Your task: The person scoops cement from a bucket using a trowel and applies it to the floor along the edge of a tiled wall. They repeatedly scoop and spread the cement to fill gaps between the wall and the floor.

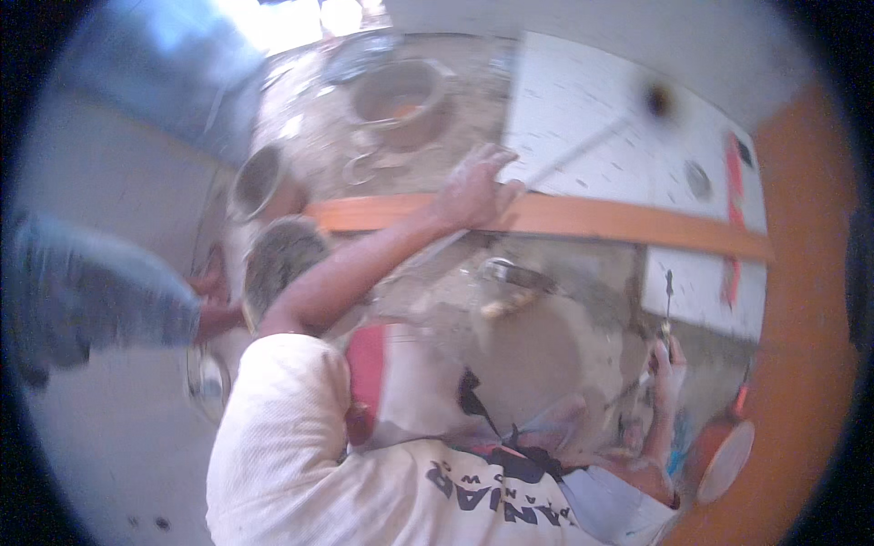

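Observation:
My left arm reaches up over an orange strip (592, 216). At its end my left hand (475, 189) is closed around a long thin pale stick (583, 146), whose far end is a dark blur above a white panel (583, 100). Motion smears the fingers. At the right, my right hand (669, 357) is closed on a thin-shafted tool resembling a screwdriver (670, 296), its tip pointing away from me. Between my hands, on the dusty ground, lies a small metallic object (514, 275) of a kind I cannot make out.
A large round pot (401, 96) stands at the far side, with a smaller bucket (258, 185) left of it. A person's blue-grey clothed limb (109, 291) enters from the left. A red strip (734, 200) lies on the panel. A round pale-faced object (728, 462) sits at right.

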A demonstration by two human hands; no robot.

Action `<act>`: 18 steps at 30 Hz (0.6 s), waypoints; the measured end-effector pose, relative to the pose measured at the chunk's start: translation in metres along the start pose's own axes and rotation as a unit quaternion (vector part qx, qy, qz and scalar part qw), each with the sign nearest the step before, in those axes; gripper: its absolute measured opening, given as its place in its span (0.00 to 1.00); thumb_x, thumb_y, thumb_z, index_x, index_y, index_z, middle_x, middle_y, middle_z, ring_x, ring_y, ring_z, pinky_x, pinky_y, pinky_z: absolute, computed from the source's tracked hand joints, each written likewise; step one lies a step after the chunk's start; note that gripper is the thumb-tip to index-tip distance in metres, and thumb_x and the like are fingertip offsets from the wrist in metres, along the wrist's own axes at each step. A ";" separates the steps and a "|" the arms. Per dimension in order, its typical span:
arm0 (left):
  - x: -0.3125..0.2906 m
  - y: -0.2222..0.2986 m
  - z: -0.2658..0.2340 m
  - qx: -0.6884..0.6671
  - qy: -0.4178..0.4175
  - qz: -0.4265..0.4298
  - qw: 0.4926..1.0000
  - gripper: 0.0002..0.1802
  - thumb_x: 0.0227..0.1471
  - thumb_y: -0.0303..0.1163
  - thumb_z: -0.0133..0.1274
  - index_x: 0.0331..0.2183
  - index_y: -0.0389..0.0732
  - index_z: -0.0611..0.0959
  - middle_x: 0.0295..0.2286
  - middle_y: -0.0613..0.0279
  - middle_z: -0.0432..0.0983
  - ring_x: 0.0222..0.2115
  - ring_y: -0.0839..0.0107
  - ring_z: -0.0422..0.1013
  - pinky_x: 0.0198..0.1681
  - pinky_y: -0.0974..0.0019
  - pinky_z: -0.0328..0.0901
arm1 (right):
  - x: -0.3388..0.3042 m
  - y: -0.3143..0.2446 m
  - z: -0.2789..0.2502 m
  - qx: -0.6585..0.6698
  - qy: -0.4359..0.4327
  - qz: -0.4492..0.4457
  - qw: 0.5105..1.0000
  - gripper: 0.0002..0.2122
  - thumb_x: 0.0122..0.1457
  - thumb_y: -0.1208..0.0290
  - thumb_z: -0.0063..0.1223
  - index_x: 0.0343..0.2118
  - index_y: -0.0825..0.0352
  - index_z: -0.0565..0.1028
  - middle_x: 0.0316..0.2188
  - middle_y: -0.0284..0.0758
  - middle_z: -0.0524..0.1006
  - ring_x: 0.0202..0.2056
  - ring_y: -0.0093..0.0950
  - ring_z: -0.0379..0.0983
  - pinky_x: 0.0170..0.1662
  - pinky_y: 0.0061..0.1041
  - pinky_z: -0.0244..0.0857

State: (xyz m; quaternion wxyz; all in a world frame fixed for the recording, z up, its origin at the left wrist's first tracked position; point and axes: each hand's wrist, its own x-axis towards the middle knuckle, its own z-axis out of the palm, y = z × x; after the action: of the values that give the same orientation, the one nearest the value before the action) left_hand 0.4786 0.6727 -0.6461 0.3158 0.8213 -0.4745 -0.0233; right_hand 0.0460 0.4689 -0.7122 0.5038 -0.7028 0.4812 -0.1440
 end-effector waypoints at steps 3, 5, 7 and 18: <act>-0.072 -0.030 -0.062 -0.027 0.129 -0.064 0.989 0.22 0.50 0.36 0.57 0.45 0.33 0.79 0.43 0.45 0.73 0.48 0.50 0.68 0.53 0.53 0.63 | 0.021 -0.066 0.026 -0.099 -0.118 -0.074 0.985 0.11 0.58 0.64 0.52 0.39 0.66 0.74 0.24 0.24 0.68 0.26 0.16 0.63 0.29 0.20 0.59; -0.132 -0.047 -0.089 -0.014 0.205 -0.121 0.971 0.21 0.50 0.35 0.58 0.45 0.33 0.79 0.42 0.46 0.74 0.47 0.52 0.69 0.51 0.54 0.64 | 0.015 -0.141 0.056 -0.156 -0.200 -0.151 0.955 0.11 0.56 0.67 0.52 0.39 0.68 0.74 0.27 0.27 0.71 0.31 0.19 0.66 0.36 0.22 0.63; -0.183 -0.065 -0.113 0.009 0.269 -0.179 0.946 0.20 0.50 0.33 0.58 0.44 0.33 0.79 0.41 0.48 0.76 0.45 0.54 0.71 0.49 0.55 0.66 | 0.018 -0.183 0.083 -0.212 -0.246 -0.229 0.918 0.14 0.53 0.68 0.52 0.41 0.69 0.73 0.31 0.31 0.73 0.36 0.22 0.69 0.43 0.25 0.64; -0.419 -0.208 -0.174 0.163 0.410 -0.512 0.737 0.23 0.54 0.41 0.56 0.46 0.35 0.79 0.39 0.49 0.77 0.41 0.56 0.74 0.48 0.57 0.66 | -0.048 -0.367 0.351 -0.347 -0.465 -0.403 0.708 0.15 0.53 0.64 0.54 0.41 0.68 0.79 0.36 0.48 0.79 0.39 0.44 0.76 0.45 0.38 0.68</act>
State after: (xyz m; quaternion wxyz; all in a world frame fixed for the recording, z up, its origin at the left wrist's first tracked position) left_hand 0.4666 1.1650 -0.7286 0.2816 0.9092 0.1970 0.2351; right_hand 0.4581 0.7186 -0.5462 0.2783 -0.9332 -0.1266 0.1889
